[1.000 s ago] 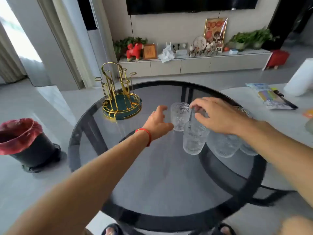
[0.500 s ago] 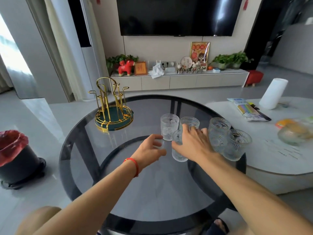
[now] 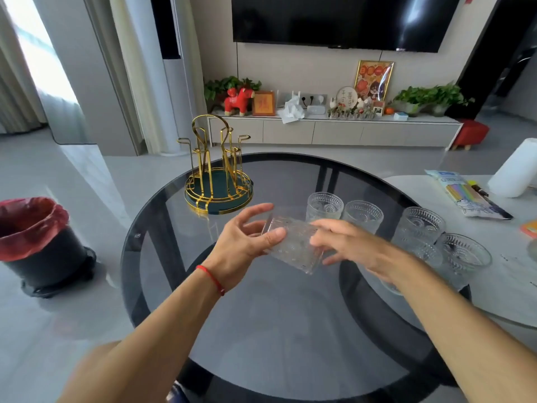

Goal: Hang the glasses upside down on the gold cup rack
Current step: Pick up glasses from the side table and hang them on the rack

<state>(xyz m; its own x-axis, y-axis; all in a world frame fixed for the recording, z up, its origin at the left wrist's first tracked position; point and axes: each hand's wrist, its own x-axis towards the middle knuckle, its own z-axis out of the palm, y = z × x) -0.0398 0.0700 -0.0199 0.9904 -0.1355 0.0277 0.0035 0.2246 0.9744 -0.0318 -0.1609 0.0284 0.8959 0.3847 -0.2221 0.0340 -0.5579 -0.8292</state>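
Glass (image 3: 293,245): formerly upright on the tabletop (image 3: 276,330) among the group, now lifted clear and tipped sideways, between both hands.
Left hand (image 3: 244,242): formerly open beside the glasses, now with thumb on the glass.
Right hand (image 3: 348,245): formerly covering the glass from above, now fingers at its side.

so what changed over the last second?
One glass was lifted off the glass table, now tilted on its side between the left hand and right hand. The gold rack remains empty, and the other glasses stay standing.
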